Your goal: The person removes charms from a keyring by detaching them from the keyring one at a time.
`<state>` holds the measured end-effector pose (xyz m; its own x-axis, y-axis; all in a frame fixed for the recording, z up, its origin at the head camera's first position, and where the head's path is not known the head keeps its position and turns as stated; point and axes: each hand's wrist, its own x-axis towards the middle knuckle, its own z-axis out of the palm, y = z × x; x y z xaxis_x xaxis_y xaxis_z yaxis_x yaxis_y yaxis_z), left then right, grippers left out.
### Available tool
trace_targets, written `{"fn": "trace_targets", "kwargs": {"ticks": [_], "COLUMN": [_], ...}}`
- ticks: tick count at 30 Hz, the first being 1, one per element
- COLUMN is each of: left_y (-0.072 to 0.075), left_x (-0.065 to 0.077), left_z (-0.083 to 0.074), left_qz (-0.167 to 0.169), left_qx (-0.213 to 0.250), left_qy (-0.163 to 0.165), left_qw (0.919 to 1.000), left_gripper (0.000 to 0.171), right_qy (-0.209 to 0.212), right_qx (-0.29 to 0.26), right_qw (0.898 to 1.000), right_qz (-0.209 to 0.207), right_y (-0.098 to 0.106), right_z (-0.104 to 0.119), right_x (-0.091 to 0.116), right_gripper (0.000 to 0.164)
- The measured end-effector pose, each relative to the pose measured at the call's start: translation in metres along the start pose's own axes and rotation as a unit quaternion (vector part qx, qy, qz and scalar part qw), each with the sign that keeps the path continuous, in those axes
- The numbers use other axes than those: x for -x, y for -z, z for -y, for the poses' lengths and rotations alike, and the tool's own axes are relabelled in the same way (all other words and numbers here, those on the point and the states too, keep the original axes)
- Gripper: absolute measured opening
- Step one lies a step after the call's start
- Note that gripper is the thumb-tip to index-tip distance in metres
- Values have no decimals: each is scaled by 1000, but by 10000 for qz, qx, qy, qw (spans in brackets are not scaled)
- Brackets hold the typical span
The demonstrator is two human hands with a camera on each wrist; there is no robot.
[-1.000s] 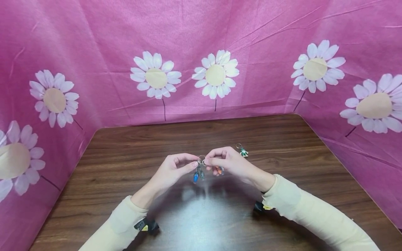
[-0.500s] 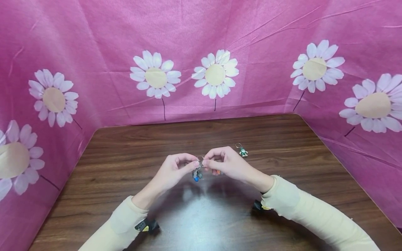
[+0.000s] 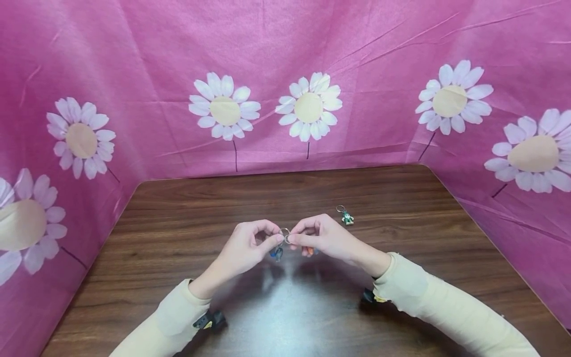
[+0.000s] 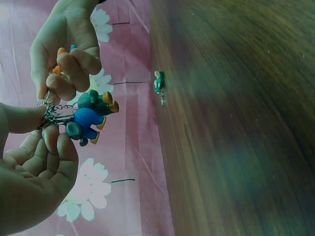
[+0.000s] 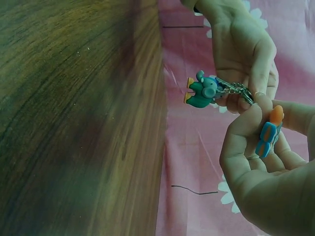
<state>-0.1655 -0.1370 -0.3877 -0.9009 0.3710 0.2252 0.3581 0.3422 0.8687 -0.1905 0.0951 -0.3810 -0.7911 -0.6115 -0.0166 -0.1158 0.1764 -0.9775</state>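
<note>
Over the table, my left hand (image 3: 247,250) pinches a bunch of metal key rings (image 3: 285,231) between thumb and fingers. From it dangle a blue figure keychain (image 4: 86,119) and a green figure keychain (image 4: 94,103) with yellow feet, their short chains gathered at the left fingertips. Opposite, my right hand (image 3: 329,243) pinches a ring at the same cluster, its fingertips almost meeting the left ones. An orange-and-blue keychain (image 5: 269,133) hangs against the right hand's curled fingers. Exactly how the rings link is hidden by the fingertips.
A green-and-white figure keychain (image 3: 347,217) with its own ring lies on the wooden table (image 3: 187,203), beyond the right hand. Pink cloth (image 3: 267,44) printed with daisies stands along the table's back and sides.
Both hands stay together at the rings, shifting slightly lower in the head view. The dangling figures have swung left, and the blue one is now partly behind the left thumb.
</note>
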Motion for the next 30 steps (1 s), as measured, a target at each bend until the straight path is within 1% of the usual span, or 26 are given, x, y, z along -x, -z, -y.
{"fn": "trace_targets", "kwargs": {"ticks": [4,8,12,16,18,22,26,30], "left_y": [0,0,0,0,0,-1,-3,-7], "left_x": [0,-1,-2,-2,-2,-3,-2,-1], "left_z": [0,-1,-2,-3,-3,-8,-11,-12], "left_qz": [6,-21,-38,-54,-102,-240,-345,-410], "left_qx": [-112,-463,-764,-1051,-1310,-1961,-2401,-2651], "left_qy": [-63,-270,-475,-651,-818,-1186,-1333,-1419], "left_qw": [9999,9986,9959,9923,9880,9731,9609,9529], "left_gripper": [7,5,4,7,7,5,4,5], "right_qy": [-57,-88,-55,-60,-61,-105,-296,-456], "right_qx": [-43,-55,52,95,73,7,-25,100], "right_qw": [10000,9999,9999,9999,9999,9999,9996,9988], "right_qz": [39,101,129,74,57,63,10,-138], "right_y": [0,1,3,7,8,8,5,1], "right_z": [-1,-1,-1,3,4,6,5,6], "right_x": [1,2,3,4,5,5,3,2], "right_gripper": [16,17,22,20,18,17,18,19]}}
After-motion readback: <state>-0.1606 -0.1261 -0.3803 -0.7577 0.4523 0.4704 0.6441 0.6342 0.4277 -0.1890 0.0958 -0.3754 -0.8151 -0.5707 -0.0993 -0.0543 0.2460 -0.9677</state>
